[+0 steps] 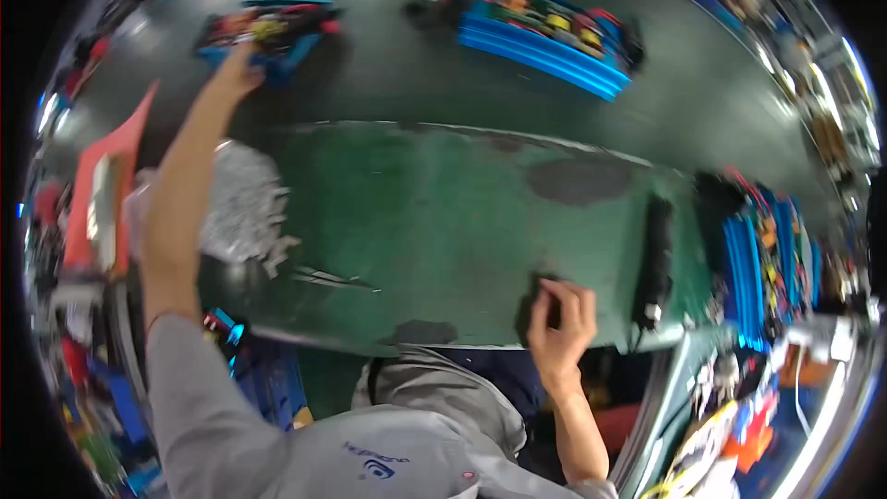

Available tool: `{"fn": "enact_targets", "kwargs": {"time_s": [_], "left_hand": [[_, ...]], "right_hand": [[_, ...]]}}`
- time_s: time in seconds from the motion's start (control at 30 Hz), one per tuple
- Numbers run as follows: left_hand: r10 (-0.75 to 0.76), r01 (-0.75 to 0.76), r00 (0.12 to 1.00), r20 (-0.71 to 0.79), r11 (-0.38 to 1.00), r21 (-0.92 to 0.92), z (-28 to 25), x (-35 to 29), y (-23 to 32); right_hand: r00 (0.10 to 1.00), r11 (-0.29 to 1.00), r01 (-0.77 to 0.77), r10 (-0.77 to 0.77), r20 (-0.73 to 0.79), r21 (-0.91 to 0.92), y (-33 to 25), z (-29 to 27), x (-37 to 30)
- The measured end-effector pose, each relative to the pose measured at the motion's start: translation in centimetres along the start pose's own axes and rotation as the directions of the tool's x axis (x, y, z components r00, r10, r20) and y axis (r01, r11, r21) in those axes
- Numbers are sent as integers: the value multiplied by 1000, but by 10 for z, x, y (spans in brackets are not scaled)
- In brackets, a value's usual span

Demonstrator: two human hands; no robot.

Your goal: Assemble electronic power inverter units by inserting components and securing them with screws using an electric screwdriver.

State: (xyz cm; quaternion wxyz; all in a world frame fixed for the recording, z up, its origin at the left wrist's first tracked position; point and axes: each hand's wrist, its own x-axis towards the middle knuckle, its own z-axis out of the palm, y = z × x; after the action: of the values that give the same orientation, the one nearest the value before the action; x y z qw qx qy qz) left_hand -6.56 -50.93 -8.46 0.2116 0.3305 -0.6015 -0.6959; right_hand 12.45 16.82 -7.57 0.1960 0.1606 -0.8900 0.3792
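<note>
The left hand [236,69] is stretched far forward across the dark conveyor belt [388,65], the arm fully extended from the grey sleeve [199,407] at the lower left. Its fingers rest on the near edge of a blue circuit assembly [273,30] that lies on the belt at the upper left, a blue finned base carrying red, yellow and black components. The fingers appear curled over that edge, but the blur makes it impossible to tell whether they are clamped on it or only touching.

The right hand [561,319] sits at the near edge of the green work mat [443,222], close to the person's body. Its fingers are bent together around a small dark object [540,310] pressed between the thumb and the fingertips; what the object is cannot be made out.

A second blue finned assembly [545,37] lies on the belt to the upper right, well apart from both hands. A third blue assembly [762,259] with red wires stands at the right end of the mat. Just to the right of the right hand, a long black tool [656,259] lies lengthwise on the mat. A heap of small silver metal parts [242,203] lies on the left part of the mat, beside the left forearm, with a few pieces scattered toward the middle. An orange tray [102,194] stands at the far left edge.
</note>
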Motion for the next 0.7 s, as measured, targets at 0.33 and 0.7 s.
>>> {"fn": "enact_targets", "kwargs": {"time_s": [0.33,0.7], "left_hand": [[-277,325,939,-203,908,264,65,-54,28],[-133,134,978,-159,991,0,69,-59,16]], "right_hand": [[997,997,75,-75,-11,12,10,-4,-2],[1000,999,9,-10,-17,-53,1,-4,-5]]}}
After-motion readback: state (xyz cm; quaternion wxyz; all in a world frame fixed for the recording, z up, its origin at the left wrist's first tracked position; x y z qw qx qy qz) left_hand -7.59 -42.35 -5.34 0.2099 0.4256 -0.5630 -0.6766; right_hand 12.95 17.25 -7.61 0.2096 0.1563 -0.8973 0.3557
